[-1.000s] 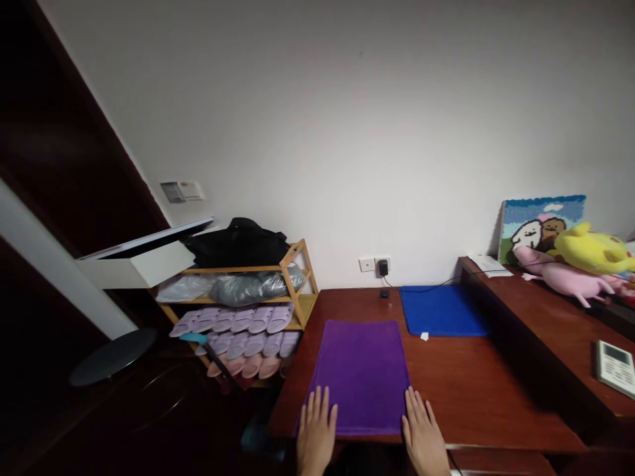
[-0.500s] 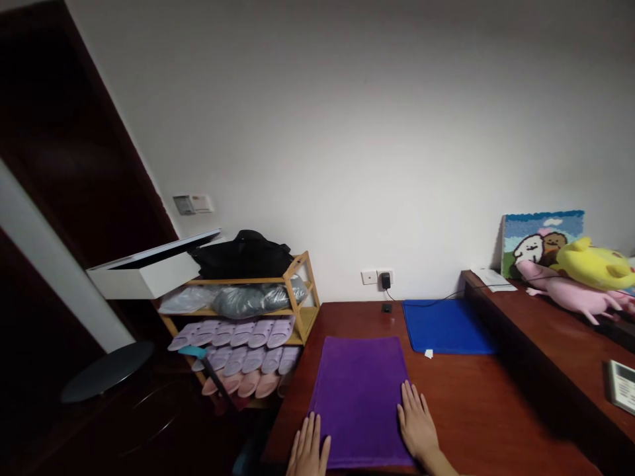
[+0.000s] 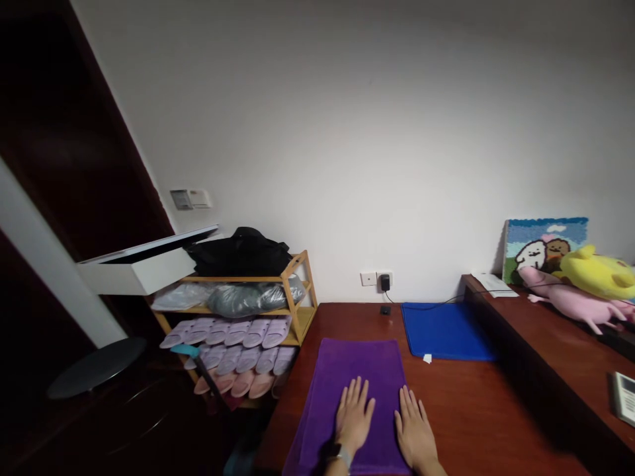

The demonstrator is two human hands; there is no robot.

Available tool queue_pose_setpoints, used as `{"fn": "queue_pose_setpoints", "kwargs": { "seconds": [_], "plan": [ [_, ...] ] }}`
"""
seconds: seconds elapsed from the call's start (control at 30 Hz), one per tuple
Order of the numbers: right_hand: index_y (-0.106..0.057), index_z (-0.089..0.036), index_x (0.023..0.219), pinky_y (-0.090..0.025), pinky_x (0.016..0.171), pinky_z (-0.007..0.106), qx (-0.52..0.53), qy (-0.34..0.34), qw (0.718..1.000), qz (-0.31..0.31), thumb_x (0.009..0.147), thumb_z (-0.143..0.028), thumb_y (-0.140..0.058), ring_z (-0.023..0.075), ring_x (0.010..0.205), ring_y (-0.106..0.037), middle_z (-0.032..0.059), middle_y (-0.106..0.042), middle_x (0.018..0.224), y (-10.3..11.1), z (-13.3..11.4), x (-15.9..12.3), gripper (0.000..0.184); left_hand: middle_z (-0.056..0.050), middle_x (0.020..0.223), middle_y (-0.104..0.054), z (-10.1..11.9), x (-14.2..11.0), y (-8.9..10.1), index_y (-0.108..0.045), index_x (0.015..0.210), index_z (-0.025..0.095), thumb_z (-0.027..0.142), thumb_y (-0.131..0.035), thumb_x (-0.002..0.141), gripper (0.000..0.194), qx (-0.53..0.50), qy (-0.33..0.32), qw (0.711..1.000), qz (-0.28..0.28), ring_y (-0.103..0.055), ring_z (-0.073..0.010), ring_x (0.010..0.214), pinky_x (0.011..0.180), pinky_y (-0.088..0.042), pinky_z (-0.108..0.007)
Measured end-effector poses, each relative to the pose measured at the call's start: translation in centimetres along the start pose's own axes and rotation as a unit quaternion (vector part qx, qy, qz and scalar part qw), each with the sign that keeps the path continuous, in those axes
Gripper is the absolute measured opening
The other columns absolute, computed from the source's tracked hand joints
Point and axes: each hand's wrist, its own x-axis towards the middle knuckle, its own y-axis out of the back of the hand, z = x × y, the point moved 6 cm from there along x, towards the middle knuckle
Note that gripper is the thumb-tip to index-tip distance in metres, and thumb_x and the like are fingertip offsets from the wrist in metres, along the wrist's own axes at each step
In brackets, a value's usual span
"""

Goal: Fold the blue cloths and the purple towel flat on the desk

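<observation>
A purple cloth (image 3: 330, 396) lies flat on the brown wooden table (image 3: 476, 410), with what look like layered edges showing along its left side. My left hand (image 3: 354, 413) rests palm down on the middle of the cloth, fingers stretched out, a watch at the wrist. Along the cloth's right edge lies my right hand (image 3: 414, 423), also flat with its fingers extended, partly over the bare wood. Neither hand grasps anything. The front edge of the cloth falls outside the picture.
Behind the purple cloth lies a blue cloth (image 3: 446, 330) with a small white tag. A black plug (image 3: 385, 281) sits in the wall socket. Plush toys (image 3: 575, 297) and a white device (image 3: 626, 396) are on the raised surface at right. A slipper rack (image 3: 297, 304) stands left.
My left hand has moved from the cloth's left edge to its middle. My right hand stays near the right edge. The left-side layers now spread out more.
</observation>
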Motion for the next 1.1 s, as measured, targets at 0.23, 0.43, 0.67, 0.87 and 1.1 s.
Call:
{"fn": "queue_pose_setpoints", "kwargs": {
  "seconds": [0.23, 0.43, 0.67, 0.87, 1.1],
  "plan": [
    [-0.033, -0.011, 0.158, -0.018, 0.127, 0.047, -0.003, -0.02, 1.0, -0.013, 0.1, -0.039, -0.023, 0.0251, 0.154, -0.021, 0.0071, -0.025, 0.165, -0.6, 0.2, -0.1, 0.065, -0.011, 0.165, -0.028, -13.6, -4.7, 2.0, -0.034, 0.159, 0.015, 0.055, -0.028, 0.103, 0.068, 0.073, 0.099, 0.992, 0.025, -0.026, -0.026, 0.153, 0.125, -0.027, -0.048],
    [-0.028, -0.011, 0.159, -0.017, 0.127, 0.043, 0.003, -0.007, 1.0, -0.013, 0.102, -0.04, -0.016, 0.0228, 0.155, -0.02, 0.0057, -0.024, 0.166, 1.7, -0.4, 3.6, 0.065, -0.01, 0.165, -0.029, -13.7, -4.8, 1.3, -0.034, 0.159, 0.017, 0.058, -0.026, 0.103, 0.069, 0.071, 0.089, 0.992, 0.049, -0.028, -0.0257, 0.153, 0.124, -0.029, -0.048],
    [-0.02, -0.008, 0.161, -0.008, 0.127, 0.04, -0.009, -0.027, 0.998, -0.051, 0.102, -0.041, -0.016, 0.0211, 0.156, -0.011, 0.005, -0.015, 0.168, 1.8, 0.0, 8.3, 0.067, -0.012, 0.164, -0.033, -14.8, -4.8, 0.8, -0.037, 0.157, 0.016, 0.057, -0.03, 0.102, 0.069, 0.082, 0.081, 0.992, 0.049, -0.032, -0.0283, 0.151, 0.123, -0.032, -0.051],
    [-0.017, -0.008, 0.161, -0.006, 0.128, 0.04, -0.016, -0.037, 0.998, -0.044, 0.102, -0.043, -0.014, 0.0208, 0.157, -0.009, 0.0044, -0.013, 0.169, 0.8, 0.2, 8.2, 0.069, -0.011, 0.164, -0.036, -8.3, 0.1, 1.2, -0.035, 0.159, 0.017, 0.051, -0.03, 0.105, 0.064, 0.059, 0.018, 0.991, 0.116, -0.033, -0.0275, 0.151, 0.123, -0.033, -0.049],
    [-0.017, -0.008, 0.161, -0.007, 0.128, 0.04, -0.035, -0.035, 0.997, -0.051, 0.102, -0.042, -0.014, 0.0203, 0.156, -0.01, 0.0044, -0.014, 0.169, 1.1, 0.2, 8.3, 0.068, -0.006, 0.167, -0.029, 2.0, 6.1, -1.2, -0.033, 0.16, 0.026, 0.054, -0.023, 0.105, 0.062, -0.015, -0.045, 0.999, 0.007, -0.025, -0.025, 0.154, 0.126, -0.024, -0.049]
  ]
}}
